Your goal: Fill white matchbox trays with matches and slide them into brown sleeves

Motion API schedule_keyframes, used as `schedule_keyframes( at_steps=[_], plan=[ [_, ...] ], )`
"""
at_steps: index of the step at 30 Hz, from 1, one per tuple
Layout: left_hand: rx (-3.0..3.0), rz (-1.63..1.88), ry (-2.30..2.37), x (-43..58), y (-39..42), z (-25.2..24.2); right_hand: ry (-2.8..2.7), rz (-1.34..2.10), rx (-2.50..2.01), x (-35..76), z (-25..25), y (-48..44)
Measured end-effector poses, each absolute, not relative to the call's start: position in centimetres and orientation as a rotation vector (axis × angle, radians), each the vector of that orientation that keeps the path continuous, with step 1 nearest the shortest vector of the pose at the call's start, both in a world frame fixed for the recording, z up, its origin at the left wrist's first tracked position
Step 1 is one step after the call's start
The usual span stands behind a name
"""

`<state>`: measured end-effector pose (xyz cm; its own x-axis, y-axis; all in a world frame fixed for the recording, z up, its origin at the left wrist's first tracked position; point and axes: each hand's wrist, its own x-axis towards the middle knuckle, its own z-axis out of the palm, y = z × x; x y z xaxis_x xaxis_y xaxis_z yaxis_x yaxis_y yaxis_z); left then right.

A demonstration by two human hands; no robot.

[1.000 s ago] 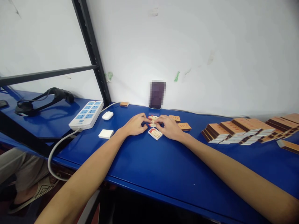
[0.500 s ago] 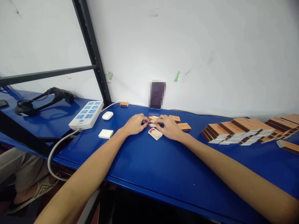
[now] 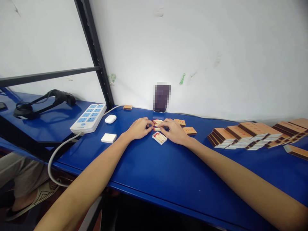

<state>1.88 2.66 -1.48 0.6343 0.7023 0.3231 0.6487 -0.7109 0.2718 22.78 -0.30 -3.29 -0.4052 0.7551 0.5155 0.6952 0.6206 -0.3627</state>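
Loose red-tipped matches (image 3: 157, 122) lie on the blue table between my two hands. My left hand (image 3: 141, 128) is at their head ends, its curled thumb and index finger closed on some matches. From the right, my right hand (image 3: 175, 131) has thumb and bent index finger closed at the other ends of the matches. Just in front of the hands, a white matchbox tray (image 3: 159, 138) holds several matches with red heads. Beside my right hand lie two orange-brown matchboxes, one matchbox (image 3: 190, 131) nearer and another matchbox (image 3: 180, 122) behind it.
Stacked matchboxes (image 3: 247, 133) fill the right side. To the left are a white power strip (image 3: 89, 118), a white earbud case (image 3: 110, 119), a white box (image 3: 109, 138) and a small matchbox (image 3: 127, 107). A phone (image 3: 161, 98) leans against the wall; a black rack post (image 3: 97, 54) stands left.
Both hands stay almost in place over the matches, with only a slight shift of the fingers. The view has moved very slightly.
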Motion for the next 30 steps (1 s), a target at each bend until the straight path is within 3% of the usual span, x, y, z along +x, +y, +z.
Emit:
schedule_keyframes(
  at_steps=[30],
  plan=[
    [2.737,0.540,1.054,1.6,1.8,-0.6,-2.112,0.341,-1.238,22.7,-2.0,-1.1]
  ],
)
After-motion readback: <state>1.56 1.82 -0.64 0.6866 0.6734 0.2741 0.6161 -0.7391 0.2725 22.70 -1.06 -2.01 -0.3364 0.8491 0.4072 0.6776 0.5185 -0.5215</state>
